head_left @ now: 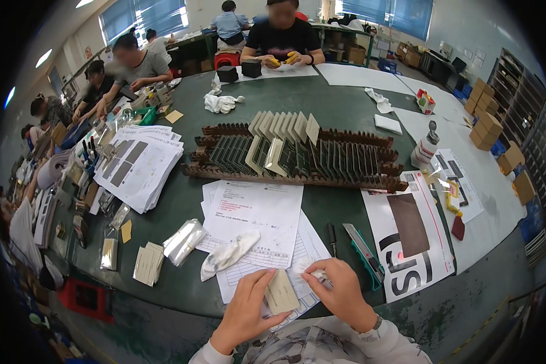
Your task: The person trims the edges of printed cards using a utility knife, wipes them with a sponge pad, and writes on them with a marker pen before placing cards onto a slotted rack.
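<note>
room: workshop with blue-blinded windows (385, 18) and several people seated at work; a co-worker in a black shirt (282, 45) sits at the far side. surface: wide dark green table (340, 109), crowded along its left. mid-table, a long brown toothed rack (346, 182) holds rows of thin dark green panels (224, 155) and cream panels (285, 126), many leaning. nearer lie overlapping white printed sheets (255, 209); to their right, a teal-handled, silver-bladed hand tool (364, 256), seemingly a cutter.

hands: left hand (249, 303) grips a flat cream rectangular plate (281, 292) by its edges, thumb opposed to fingers. right hand (343, 294) pinches a crumpled white wad of soft material (304, 267), just beside the plate. the plate is tilted over the sheets at the table's near edge; contact with them cannot be told.

risks, as judged: a slack edge grip could drop the plate off the near edge; grit in the wad could scratch its face; a careless reach rightward could meet the blade; a knock to the rack could topple panels.
</note>
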`<state>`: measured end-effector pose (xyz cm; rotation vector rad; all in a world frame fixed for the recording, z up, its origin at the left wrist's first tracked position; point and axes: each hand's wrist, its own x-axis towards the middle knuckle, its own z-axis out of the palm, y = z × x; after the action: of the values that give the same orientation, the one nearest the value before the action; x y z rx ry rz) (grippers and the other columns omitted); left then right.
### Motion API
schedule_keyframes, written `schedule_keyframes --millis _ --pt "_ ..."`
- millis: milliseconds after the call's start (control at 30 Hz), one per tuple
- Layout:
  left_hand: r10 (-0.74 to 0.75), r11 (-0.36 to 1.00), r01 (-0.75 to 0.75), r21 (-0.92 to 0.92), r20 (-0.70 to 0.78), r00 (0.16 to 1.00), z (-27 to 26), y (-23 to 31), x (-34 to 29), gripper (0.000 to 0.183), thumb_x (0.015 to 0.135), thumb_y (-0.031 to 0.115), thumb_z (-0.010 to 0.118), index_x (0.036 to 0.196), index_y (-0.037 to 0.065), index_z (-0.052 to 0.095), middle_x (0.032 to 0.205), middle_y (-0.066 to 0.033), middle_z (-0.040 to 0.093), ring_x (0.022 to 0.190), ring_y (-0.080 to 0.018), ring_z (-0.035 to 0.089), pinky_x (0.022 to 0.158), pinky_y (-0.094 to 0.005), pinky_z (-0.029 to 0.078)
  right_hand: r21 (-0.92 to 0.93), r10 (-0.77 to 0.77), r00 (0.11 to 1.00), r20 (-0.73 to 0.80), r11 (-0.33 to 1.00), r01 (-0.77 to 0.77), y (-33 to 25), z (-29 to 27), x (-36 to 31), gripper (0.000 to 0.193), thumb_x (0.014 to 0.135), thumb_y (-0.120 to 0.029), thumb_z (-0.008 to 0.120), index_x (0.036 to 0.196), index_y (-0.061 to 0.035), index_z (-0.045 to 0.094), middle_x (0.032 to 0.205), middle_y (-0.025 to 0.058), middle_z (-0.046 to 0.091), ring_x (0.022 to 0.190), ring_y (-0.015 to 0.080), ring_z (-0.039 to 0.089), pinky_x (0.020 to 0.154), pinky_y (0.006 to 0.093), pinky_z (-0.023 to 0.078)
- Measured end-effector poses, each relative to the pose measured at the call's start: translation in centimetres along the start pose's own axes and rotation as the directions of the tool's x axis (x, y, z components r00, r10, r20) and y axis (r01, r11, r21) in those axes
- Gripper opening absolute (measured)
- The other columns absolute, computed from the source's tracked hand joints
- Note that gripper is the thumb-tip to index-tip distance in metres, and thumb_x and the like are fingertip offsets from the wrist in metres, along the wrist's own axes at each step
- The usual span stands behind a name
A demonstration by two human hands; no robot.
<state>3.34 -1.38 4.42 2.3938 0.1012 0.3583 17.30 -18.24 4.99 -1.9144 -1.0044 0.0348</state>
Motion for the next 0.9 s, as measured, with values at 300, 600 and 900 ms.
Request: schedule_keyframes --millis 300,600,900 --pt "0.013 1.000 -0.012 0.028 -0.023 1.000 0.4 0.6 -0.5 0.090 0.064 0.024 0.088 0.138 0.000 0.041 0.129 -0.0191 0.048 0.118 -0.0358 0.047 0.101 -0.0409 0.040 0.751 0.452 0.863 0.225 0.484 -0.450 0.1 -2.5 -1.8 0.018 0.094 -0.009 0.058 0.110 -0.0031 0.054 0.087 0.0035 0.060 0.071 0.0089 0.059 0.064 0.0201 0.047" --pt "-0.014 0.998 0.015 -0.064 0.022 1.000 -0.4 -0.7 0.5 0.090 0.066 0.019 0.085 0.141 0.002 0.038 0.130 -0.0174 0.049 0.117 -0.0365 0.045 0.100 -0.0403 0.039 0.463 0.197 0.979 0.061 0.863 -0.202 -0.2 -2.0 -1.8 0.024 0.083 -0.002 0.073 0.100 -0.0038 0.056 0.088 0.0002 0.056 0.072 0.0051 0.050 0.064 0.0194 0.040" --pt "-0.040 0.979 0.060 -0.196 0.107 0.993 -1.1 -1.9 0.1 0.090 0.064 0.018 0.085 0.141 0.003 0.041 0.134 -0.0139 0.050 0.121 -0.0346 0.045 0.103 -0.0403 0.037 -0.065 -0.167 0.895 0.413 0.975 0.212 -0.9 -0.6 -1.8 0.032 0.073 -0.005 0.074 0.103 -0.0031 0.063 0.076 0.0086 0.046 0.068 0.0256 0.050 0.060 0.0358 0.042"
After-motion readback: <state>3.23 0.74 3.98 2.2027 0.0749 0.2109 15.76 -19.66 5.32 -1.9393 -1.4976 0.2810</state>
